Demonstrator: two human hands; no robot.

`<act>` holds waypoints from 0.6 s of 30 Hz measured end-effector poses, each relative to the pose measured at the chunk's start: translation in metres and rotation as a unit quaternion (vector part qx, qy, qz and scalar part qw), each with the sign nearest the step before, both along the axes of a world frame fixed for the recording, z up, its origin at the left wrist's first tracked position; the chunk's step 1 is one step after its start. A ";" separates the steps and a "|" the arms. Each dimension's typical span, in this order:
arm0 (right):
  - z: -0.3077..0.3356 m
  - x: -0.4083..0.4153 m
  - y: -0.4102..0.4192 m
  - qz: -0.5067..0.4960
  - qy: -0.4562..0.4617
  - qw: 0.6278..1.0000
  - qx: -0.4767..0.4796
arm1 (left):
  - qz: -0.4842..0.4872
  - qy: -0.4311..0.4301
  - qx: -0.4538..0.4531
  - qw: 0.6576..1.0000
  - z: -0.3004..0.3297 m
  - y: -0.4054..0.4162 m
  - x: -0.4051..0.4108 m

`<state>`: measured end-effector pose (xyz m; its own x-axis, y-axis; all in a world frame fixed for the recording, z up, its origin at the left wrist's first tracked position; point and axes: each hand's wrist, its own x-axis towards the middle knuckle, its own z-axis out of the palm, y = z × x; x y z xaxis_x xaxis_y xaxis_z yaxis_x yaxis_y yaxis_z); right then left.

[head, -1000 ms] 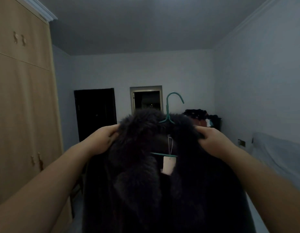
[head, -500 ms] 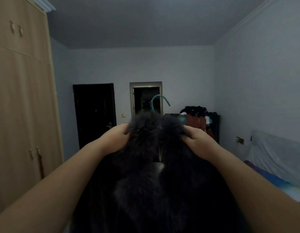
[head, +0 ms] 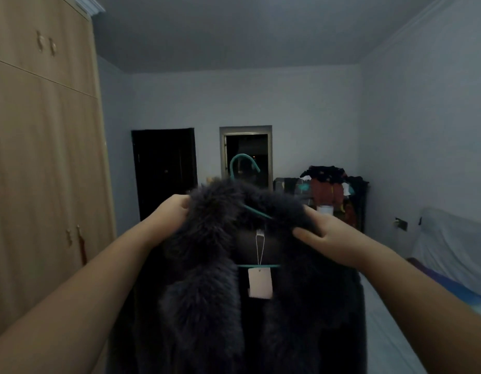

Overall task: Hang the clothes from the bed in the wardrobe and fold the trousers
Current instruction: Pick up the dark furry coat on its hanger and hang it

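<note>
Head view: half a second ago the two hands were bunched close together at the top of the fur collar, hiding the front of the coat; now they have spread apart and the dark coat (head: 234,306) hangs open between them, held up at chest height in the middle of the room. The teal hanger (head: 243,168) shows again, its hook poking above the collar and its lower bar crossing the opening, with a pale price tag (head: 260,282) dangling from a thin loop. The left hand (head: 170,211) has its fingers curled into the fur at the left shoulder, gripping it. The right hand (head: 318,233) lies at the right shoulder with fingers fairly straight along the fur and thumb under, more a press than a clutch, though in this dim light I cannot be certain. To my eye the coat is now seated on the hanger and being straightened (collar evened out), so carrying it to the rail seems the step due.

The wardrobe (head: 45,184) stands at the left with its wooden doors closed. A bed (head: 449,252) runs along the right wall, a heap of clothes (head: 331,190) sits on a stand at the far end, and a dark door (head: 163,171) and a doorway (head: 246,155) break the back wall
</note>
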<state>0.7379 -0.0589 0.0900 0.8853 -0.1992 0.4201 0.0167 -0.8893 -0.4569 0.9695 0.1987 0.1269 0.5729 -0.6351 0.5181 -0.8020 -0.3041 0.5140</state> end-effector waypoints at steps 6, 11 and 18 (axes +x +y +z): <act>-0.002 0.008 0.004 -0.041 -0.275 0.960 -0.015 | 0.007 0.019 -0.025 0.999 0.003 0.008 -0.007; 0.006 0.014 0.000 0.018 -0.116 0.991 0.067 | -0.079 0.265 -0.095 0.956 0.006 0.010 -0.028; -0.012 0.019 -0.019 -0.123 -0.025 0.987 0.101 | -0.091 0.287 -0.060 0.952 -0.005 0.022 -0.028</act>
